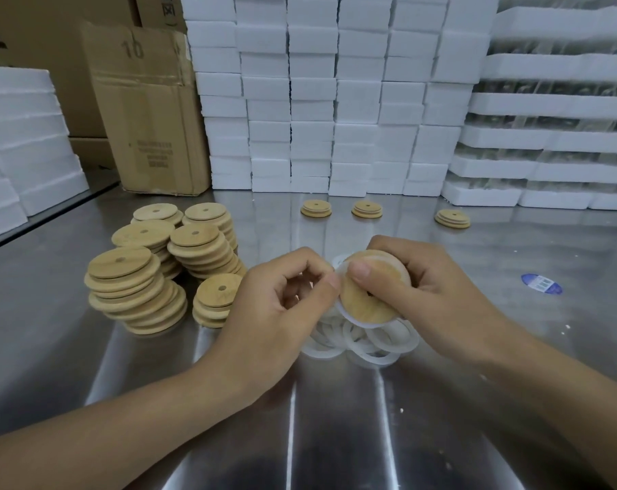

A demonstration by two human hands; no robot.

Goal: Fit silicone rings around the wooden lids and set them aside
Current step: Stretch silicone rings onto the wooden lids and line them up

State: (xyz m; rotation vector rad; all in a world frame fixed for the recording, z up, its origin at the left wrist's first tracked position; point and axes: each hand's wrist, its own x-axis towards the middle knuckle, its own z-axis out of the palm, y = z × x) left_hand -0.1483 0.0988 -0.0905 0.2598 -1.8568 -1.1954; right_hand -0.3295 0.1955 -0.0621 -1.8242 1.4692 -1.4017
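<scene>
My right hand [427, 288] grips a round wooden lid [365, 298] with a centre hole, held tilted above the table. A white silicone ring [356, 321] sits partly around the lid's rim. My left hand [282, 302] pinches that ring at the lid's left edge. Under both hands lies a heap of loose silicone rings [370, 343]. Stacks of bare wooden lids [148, 274] stand at the left. Three lids [367, 209] lie apart near the back of the table.
The steel table [335, 419] carries a blue oval sticker [541, 283] at the right. White foam blocks [317, 100] are piled along the back and left side. A cardboard box [148, 111] stands at the back left.
</scene>
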